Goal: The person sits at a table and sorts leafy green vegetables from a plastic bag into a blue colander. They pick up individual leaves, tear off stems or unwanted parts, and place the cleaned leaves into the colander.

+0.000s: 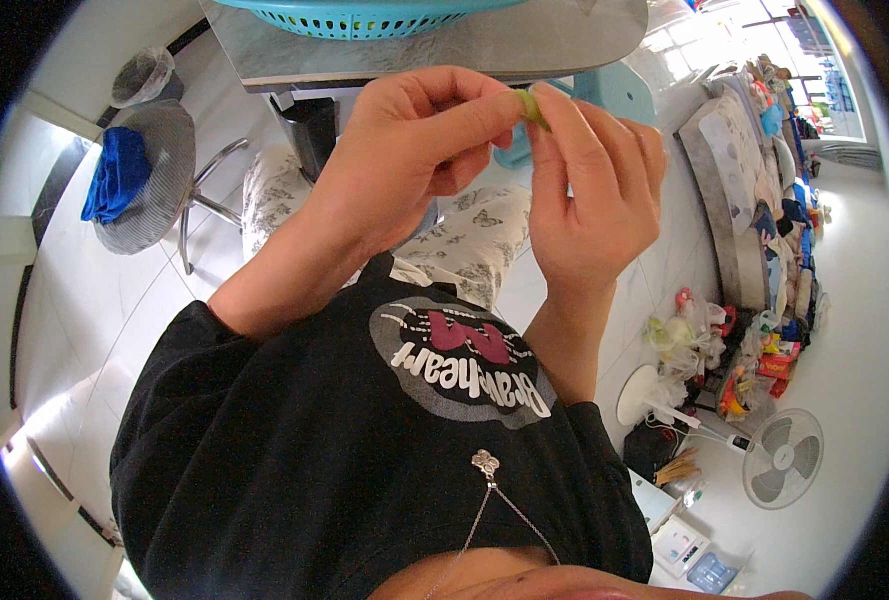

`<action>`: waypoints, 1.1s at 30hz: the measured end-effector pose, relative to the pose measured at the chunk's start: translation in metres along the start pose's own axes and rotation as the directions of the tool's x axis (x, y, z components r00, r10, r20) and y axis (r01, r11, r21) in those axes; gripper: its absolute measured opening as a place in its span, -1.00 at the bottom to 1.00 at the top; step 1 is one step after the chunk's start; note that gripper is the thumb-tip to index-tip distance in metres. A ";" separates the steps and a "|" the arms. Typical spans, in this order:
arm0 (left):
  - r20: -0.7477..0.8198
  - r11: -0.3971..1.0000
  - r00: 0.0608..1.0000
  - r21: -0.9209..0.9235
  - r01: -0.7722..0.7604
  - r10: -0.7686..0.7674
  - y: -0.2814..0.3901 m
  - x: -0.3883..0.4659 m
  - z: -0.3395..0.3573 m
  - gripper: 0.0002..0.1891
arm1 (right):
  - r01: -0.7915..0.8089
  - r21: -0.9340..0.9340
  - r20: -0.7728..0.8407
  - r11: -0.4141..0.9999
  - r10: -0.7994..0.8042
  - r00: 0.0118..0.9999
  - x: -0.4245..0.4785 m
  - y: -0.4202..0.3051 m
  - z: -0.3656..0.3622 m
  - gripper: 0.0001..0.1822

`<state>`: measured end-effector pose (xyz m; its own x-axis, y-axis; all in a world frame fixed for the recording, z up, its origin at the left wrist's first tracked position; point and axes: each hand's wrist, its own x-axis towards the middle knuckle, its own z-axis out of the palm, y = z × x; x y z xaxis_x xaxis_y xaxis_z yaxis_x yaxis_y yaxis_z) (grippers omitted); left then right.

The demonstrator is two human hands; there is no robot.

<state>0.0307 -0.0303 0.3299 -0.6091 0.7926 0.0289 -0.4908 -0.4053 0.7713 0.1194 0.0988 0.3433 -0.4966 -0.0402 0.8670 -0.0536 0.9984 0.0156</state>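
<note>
A small green piece, perhaps a bean pod (534, 111), is pinched between my two hands in front of the table edge. My left hand (429, 142) grips its left end between thumb and forefinger, the other fingers curled. On its other end are the thumb and forefinger of my right hand (594, 172), with the remaining fingers bent alongside. Above my hands a turquoise plastic basket (350, 24) stands on the grey table (294, 58); bits of green show through its slots.
Below the table are a black bin (313, 131) and a light blue plastic stool (617, 90). A round chair (155, 180) bearing a blue cloth (118, 176) stands at left. At right are a laden sofa (714, 195) and a standing fan (782, 457).
</note>
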 end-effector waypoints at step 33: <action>-0.019 0.691 0.865 0.611 -0.387 0.501 -0.007 0.013 -0.008 -0.86 | -0.471 0.297 0.255 0.830 0.407 0.877 -0.004 -0.006 0.006 -0.82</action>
<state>0.0213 -0.0205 0.3194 -0.7846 0.4740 0.3995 0.2773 -0.3079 0.9101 0.1165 0.0931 0.3364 -0.6784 0.3607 0.6401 -0.0682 0.8365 -0.5437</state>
